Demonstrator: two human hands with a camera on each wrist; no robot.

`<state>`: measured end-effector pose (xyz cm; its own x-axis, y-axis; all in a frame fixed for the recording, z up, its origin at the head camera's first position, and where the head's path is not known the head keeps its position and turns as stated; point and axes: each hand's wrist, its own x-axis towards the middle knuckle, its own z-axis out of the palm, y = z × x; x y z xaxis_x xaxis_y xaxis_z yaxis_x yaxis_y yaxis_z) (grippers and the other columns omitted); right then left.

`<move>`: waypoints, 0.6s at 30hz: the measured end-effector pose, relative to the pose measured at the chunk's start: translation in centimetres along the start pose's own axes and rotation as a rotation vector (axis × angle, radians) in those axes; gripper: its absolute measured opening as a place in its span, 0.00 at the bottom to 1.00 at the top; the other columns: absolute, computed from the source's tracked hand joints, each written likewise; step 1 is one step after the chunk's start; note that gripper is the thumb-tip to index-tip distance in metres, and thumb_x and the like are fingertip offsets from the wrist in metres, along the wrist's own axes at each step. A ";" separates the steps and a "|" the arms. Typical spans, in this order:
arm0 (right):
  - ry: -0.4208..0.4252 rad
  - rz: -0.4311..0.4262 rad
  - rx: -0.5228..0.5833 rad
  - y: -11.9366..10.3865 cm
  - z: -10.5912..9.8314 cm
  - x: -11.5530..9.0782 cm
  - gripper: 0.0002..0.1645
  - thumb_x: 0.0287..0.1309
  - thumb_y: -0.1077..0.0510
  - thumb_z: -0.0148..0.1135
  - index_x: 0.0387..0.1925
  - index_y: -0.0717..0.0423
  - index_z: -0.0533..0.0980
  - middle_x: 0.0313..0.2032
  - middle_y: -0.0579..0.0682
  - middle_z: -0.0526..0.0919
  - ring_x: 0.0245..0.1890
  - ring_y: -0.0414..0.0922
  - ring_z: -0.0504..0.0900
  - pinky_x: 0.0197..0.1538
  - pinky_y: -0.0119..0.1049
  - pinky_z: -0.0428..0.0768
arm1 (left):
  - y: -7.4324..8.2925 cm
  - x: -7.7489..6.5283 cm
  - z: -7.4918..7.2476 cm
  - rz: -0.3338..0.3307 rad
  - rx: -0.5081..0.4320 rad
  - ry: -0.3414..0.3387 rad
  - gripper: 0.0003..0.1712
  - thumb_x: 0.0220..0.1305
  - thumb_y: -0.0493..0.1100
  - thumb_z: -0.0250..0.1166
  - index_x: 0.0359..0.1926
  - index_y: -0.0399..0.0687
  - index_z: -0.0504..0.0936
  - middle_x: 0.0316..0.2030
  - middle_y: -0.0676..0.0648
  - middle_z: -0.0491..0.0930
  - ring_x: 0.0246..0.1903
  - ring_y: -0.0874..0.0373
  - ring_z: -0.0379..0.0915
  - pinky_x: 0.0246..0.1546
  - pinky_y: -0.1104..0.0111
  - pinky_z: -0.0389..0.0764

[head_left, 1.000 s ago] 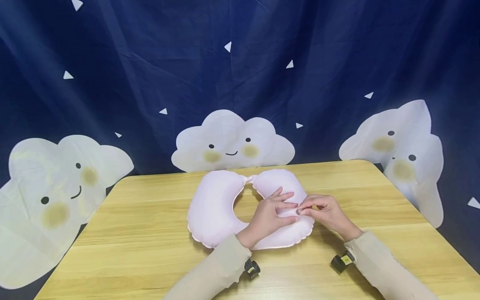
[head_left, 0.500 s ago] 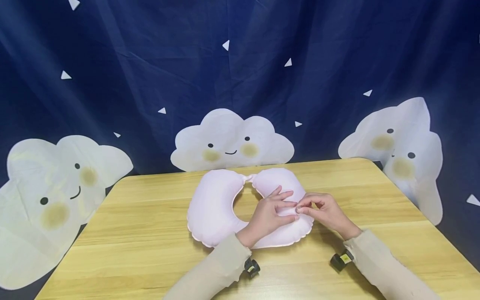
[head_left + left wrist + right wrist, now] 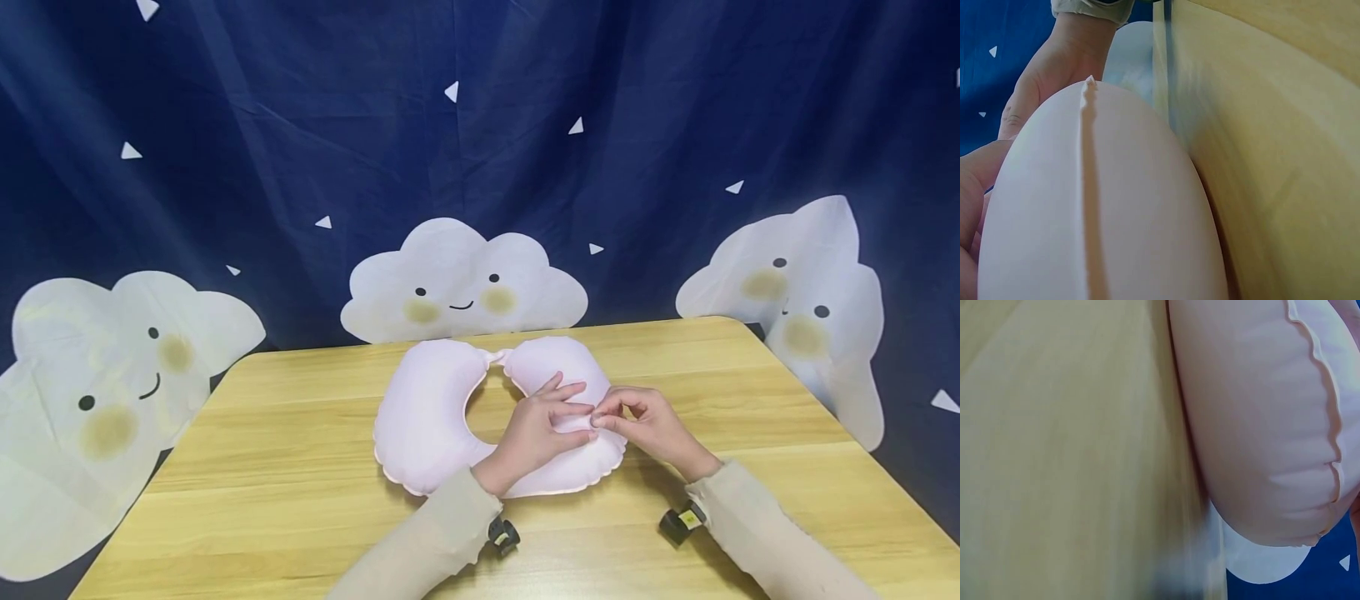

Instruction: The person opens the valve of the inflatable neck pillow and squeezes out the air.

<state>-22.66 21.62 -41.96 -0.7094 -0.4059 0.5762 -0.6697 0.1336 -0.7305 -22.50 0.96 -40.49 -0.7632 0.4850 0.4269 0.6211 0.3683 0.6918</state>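
Note:
A pale pink inflated U-shaped neck pillow lies on the table, its two ends pointing away. In the head view, my left hand rests on the pillow's right arm with fingers spread, thumb and index tips on either side of a small clear valve. My right hand pinches that valve between thumb and index finger. The wrist views mostly show the pillow's rounded side: its seam in the left one, its wavy edge in the right one. There the valve is hidden behind the pillow.
The wooden table reaches back to a dark blue curtain printed with white clouds and triangles. Black wrist cameras hang under both beige sleeves, close over the tabletop.
The head view has shifted very slightly. Both hands and the pillow hold nearly the same places, the right hand still pinching the valve.

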 end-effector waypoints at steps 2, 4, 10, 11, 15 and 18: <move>-0.003 -0.014 0.022 0.3 -0.1 -0.1 0.17 0.46 0.80 0.61 0.29 0.57 0.81 0.24 0.47 0.80 0.29 0.36 0.76 0.33 0.28 0.73 | 0.0 0.0 0.0 -0.001 0.002 0.000 0.18 0.49 0.42 0.74 0.44 0.45 0.86 0.57 0.48 0.76 0.66 0.49 0.59 0.68 0.62 0.56; -0.009 -0.038 0.049 0.5 -0.2 -0.1 0.17 0.46 0.80 0.61 0.30 0.58 0.82 0.26 0.48 0.82 0.31 0.37 0.77 0.35 0.28 0.74 | 0.0 0.0 0.0 0.000 0.003 0.000 0.18 0.49 0.42 0.74 0.44 0.45 0.86 0.57 0.48 0.76 0.66 0.49 0.59 0.68 0.62 0.56; -0.031 -0.089 0.098 0.7 -0.3 -0.1 0.16 0.47 0.80 0.61 0.33 0.60 0.83 0.30 0.51 0.84 0.33 0.39 0.79 0.38 0.28 0.75 | 0.0 0.0 0.0 -0.003 0.005 -0.003 0.18 0.49 0.43 0.74 0.44 0.45 0.86 0.57 0.49 0.76 0.66 0.49 0.58 0.68 0.61 0.56; -0.031 -0.089 0.098 0.7 -0.3 -0.1 0.16 0.47 0.80 0.61 0.33 0.60 0.83 0.30 0.51 0.84 0.33 0.39 0.79 0.38 0.28 0.75 | 0.0 0.0 0.0 -0.004 0.007 -0.003 0.18 0.49 0.43 0.74 0.44 0.45 0.86 0.57 0.49 0.76 0.66 0.50 0.58 0.68 0.61 0.56; -0.037 -0.086 0.090 0.8 -0.3 -0.1 0.16 0.48 0.79 0.61 0.32 0.60 0.82 0.30 0.51 0.84 0.33 0.40 0.79 0.40 0.28 0.75 | 0.1 0.0 -0.1 -0.002 0.010 -0.003 0.18 0.49 0.43 0.74 0.44 0.45 0.86 0.57 0.49 0.76 0.66 0.49 0.59 0.68 0.61 0.56; -0.038 -0.071 0.068 0.7 -0.2 0.0 0.16 0.48 0.79 0.61 0.31 0.58 0.81 0.30 0.50 0.83 0.34 0.39 0.79 0.41 0.27 0.75 | 0.0 0.0 0.0 0.003 0.017 -0.002 0.18 0.49 0.43 0.74 0.44 0.45 0.86 0.56 0.48 0.76 0.66 0.49 0.60 0.68 0.62 0.56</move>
<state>-23.16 21.89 -42.45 -0.6511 -0.4460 0.6141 -0.7006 0.0419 -0.7123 -22.53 0.93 -40.51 -0.7610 0.4878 0.4278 0.6262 0.3799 0.6809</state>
